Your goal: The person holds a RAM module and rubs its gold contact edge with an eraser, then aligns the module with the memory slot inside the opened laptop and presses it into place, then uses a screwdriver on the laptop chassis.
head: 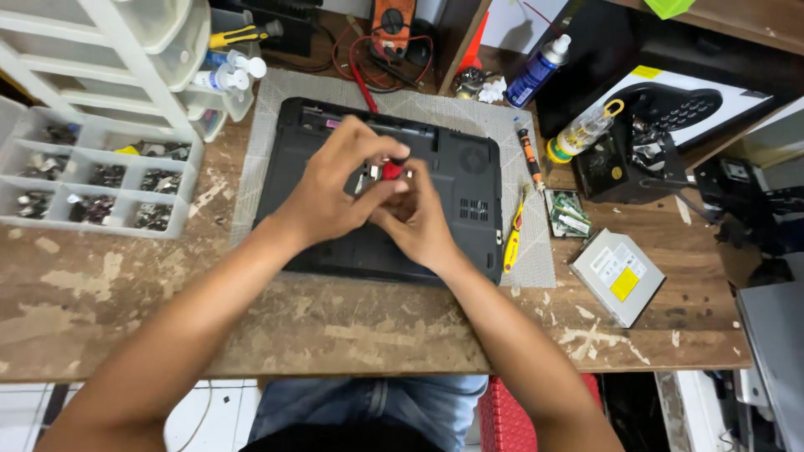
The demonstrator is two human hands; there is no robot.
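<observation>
Both hands (377,197) on red-handled screwdriver (391,171) over laptop (465,205)

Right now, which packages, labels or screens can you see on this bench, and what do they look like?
Optical drive, right of the laptop: flat grey slab, white and yellow labels.
Box, far right: white, black device pictured, yellow tag.
Spray can, behind mat: blue, white cap.
Multimeter, top: orange, dark screen.

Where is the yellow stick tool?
The yellow pry tool lies on the grey mat, just right of the black laptop, below the orange screwdriver.
</observation>
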